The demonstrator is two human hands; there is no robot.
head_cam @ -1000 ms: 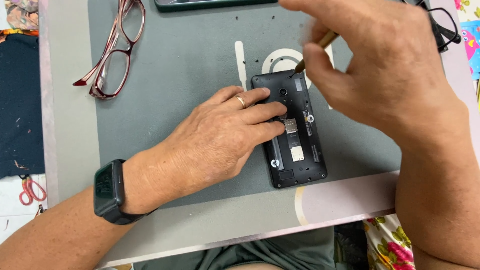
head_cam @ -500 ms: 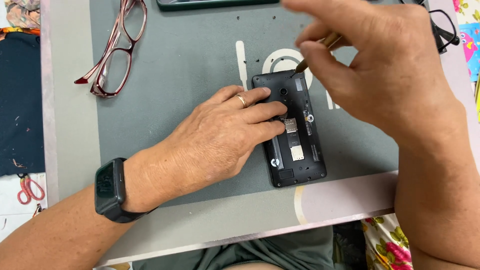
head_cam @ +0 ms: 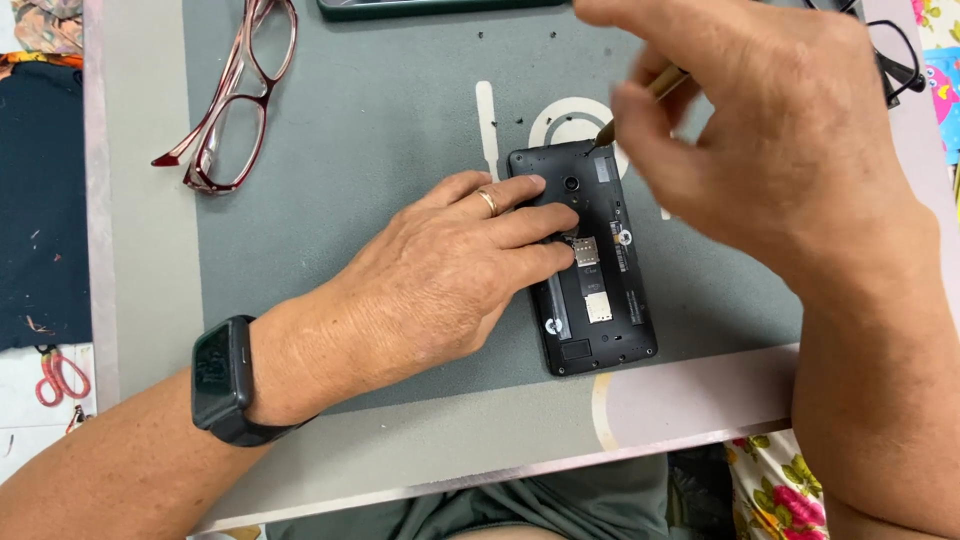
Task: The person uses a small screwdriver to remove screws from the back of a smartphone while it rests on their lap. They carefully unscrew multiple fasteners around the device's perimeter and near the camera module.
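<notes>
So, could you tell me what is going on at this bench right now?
A person is working on an opened black phone lying back-up on a grey mat. The left hand presses flat on the phone to steady it, while the right hand holds a small screwdriver with its tip at the phone's top right corner. Red-framed glasses lie to the left.

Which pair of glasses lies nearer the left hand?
The red-framed glasses, upper left on the grey mat; the black-framed pair lies beyond the right hand.
</notes>
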